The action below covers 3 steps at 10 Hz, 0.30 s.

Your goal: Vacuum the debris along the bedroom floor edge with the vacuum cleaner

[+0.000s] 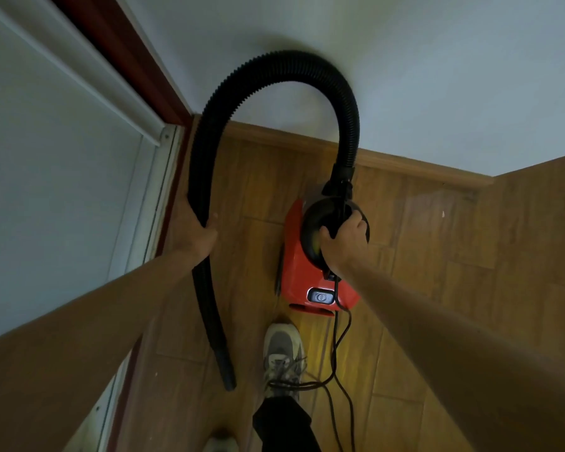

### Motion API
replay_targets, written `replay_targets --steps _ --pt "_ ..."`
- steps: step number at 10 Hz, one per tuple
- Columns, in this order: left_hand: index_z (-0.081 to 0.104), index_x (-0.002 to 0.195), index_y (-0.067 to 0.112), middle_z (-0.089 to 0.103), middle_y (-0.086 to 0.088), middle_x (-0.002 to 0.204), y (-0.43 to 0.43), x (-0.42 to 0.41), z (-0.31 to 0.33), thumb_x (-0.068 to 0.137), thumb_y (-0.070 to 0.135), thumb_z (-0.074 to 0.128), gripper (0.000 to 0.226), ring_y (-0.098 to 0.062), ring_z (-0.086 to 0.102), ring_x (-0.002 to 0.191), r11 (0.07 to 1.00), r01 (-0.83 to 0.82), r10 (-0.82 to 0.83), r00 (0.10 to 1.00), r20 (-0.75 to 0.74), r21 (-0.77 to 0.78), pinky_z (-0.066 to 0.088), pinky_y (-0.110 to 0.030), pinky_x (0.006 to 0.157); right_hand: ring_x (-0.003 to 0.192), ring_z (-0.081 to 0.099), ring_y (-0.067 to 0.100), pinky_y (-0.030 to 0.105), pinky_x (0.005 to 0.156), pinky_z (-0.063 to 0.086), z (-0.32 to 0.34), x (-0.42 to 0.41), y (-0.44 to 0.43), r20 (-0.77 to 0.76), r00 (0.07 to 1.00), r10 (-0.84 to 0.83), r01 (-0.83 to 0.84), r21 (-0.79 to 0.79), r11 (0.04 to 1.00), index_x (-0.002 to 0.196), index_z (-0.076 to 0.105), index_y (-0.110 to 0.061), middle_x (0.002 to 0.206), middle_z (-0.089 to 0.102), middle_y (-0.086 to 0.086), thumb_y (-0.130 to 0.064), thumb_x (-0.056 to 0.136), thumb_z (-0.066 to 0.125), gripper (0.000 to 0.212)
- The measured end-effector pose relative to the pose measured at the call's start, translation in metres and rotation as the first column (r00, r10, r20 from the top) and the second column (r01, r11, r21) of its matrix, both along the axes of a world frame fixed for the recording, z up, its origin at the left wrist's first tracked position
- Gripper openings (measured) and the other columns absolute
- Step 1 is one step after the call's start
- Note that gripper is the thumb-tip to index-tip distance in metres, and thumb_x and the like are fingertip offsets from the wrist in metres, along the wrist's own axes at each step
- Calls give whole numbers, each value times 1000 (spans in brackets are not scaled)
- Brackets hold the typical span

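Note:
A red vacuum cleaner (302,272) with a black front hangs above the wooden floor (437,288), held up by my right hand (344,246), which grips the black handle at its top. A black ribbed hose (274,65) arches up from the vacuum's front and comes down on the left. My left hand (198,234) is wrapped around that hose partway down. Below the hand, the hose ends in a black nozzle (227,370) that points down at the floor near the left edge. Debris is too small to make out.
A white sliding door (46,158) with a dark red frame (137,53) lines the left side. A wooden skirting board (405,161) runs under the pale wall (437,76) ahead. The vacuum's black power cord (335,370) trails down over my grey shoe (282,353).

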<state>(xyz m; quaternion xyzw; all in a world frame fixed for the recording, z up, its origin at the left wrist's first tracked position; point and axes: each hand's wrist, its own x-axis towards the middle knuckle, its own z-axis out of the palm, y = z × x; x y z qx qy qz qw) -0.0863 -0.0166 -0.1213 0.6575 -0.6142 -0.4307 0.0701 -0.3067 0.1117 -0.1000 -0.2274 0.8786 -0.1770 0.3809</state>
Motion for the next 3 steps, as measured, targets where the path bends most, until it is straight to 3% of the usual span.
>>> replay_targets --steps 1,2,3 --pt "12 156 15 44 -14 147 -6 3 20 96 29 58 77 -30 51 126 999 45 -45 999 11 16 46 -47 105 130 41 42 52 101 48 18 -1 1 12 994 104 -105 46 993 154 13 -16 149 28 21 -30 95 56 74" --pt "17 154 13 50 -15 141 -11 3 51 94 33 60 76 -31 55 120 994 105 -105 994 -1 -6 50 -46 99 123 47 42 53 96 50 46 -2 0 12 986 168 -169 61 984 151 21 -15 141 37 21 -29 93 57 70" --pt "23 151 7 53 -16 133 -16 0 89 93 33 61 73 -28 58 109 974 223 -220 973 66 -35 52 -36 88 115 54 39 52 88 55 75 -1 2 22 974 227 -227 15 974 149 22 -17 135 43 18 -23 90 59 70"
